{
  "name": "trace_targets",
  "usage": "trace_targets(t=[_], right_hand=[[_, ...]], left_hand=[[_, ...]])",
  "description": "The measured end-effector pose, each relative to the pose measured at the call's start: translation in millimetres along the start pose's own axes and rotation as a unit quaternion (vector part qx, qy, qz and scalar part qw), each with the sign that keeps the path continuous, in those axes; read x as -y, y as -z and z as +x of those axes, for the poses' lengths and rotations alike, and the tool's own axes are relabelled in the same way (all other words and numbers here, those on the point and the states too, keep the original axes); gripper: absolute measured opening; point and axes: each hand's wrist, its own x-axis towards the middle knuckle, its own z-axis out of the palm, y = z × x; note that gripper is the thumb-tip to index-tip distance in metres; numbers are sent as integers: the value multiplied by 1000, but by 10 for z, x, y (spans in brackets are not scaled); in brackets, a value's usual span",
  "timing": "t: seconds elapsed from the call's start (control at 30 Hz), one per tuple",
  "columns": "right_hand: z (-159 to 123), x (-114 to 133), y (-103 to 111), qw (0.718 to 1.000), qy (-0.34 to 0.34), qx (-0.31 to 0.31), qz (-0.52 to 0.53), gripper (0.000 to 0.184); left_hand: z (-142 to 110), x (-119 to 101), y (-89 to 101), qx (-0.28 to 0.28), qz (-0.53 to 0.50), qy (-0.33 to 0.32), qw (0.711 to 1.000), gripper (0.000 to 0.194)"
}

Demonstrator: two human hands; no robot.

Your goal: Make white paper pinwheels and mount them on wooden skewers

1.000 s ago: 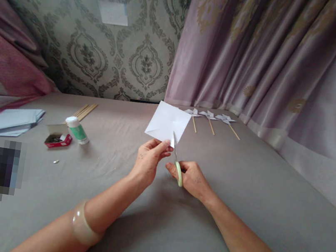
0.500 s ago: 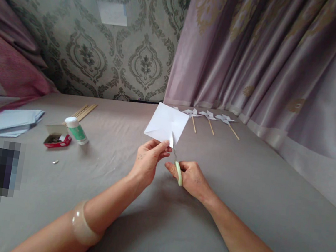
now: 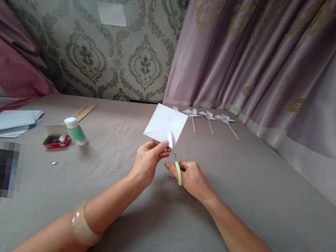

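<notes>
Between thumb and fingers, my left hand [image 3: 148, 156] pinches the near corner of a white square of paper [image 3: 165, 121], lifted above the grey cloth. My right hand [image 3: 193, 178] is closed around the pale green handles of a pair of scissors [image 3: 177, 171]. The blades lie across the paper at its near corner, beside my left fingertips, and point toward the middle of the sheet. A fold line shows along the paper's lower left edge. Part of the scissor handle is hidden by my right fingers.
Several paper pinwheels [image 3: 207, 115] on sticks lie at the back right. Leftward are a paper stack [image 3: 7, 121], wooden sticks [image 3: 85, 113], a white-and-green bottle [image 3: 76, 131], a red open box [image 3: 56, 142] of small items and a small metallic piece [image 3: 54, 162]. A curtain [image 3: 228, 59] hangs behind.
The paper has shifted very slightly left and the scissor handles look a little closer together. Both hands keep their holds.
</notes>
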Motion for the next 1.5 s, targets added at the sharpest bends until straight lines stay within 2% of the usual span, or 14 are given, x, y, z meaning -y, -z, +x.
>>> trace_targets(t=[0.23,0.4,0.5,0.57,0.67,0.83,1.0,1.27,1.5], right_hand=[[-2,24,-4,1000,-10,-5,1,54],[-23,3,-1,998,20,60,-7,50],[-38,19,-3,996,33,75,-29,47],[-30,35,0,998,28,57,0,47],[16,38,29,997,15,-5,71,48],[124,-48,132,981,-11,-94,170,47],[180,-128,206,955,-26,-138,260,45],[217,-161,255,931,-56,-152,328,43],[204,-146,248,927,-36,-142,346,40]], left_hand=[[13,7,9,3,1,1,1000,24],[49,-8,28,-3,-9,-7,1000,26],[97,-39,57,-19,-18,-22,999,27],[141,-55,89,-34,-19,-29,999,27],[213,-45,155,-46,-16,-25,998,26],[319,39,258,-59,-18,3,998,19],[360,72,296,-29,-6,39,999,17],[341,99,343,44,58,30,997,11],[371,116,377,25,92,14,995,12]])
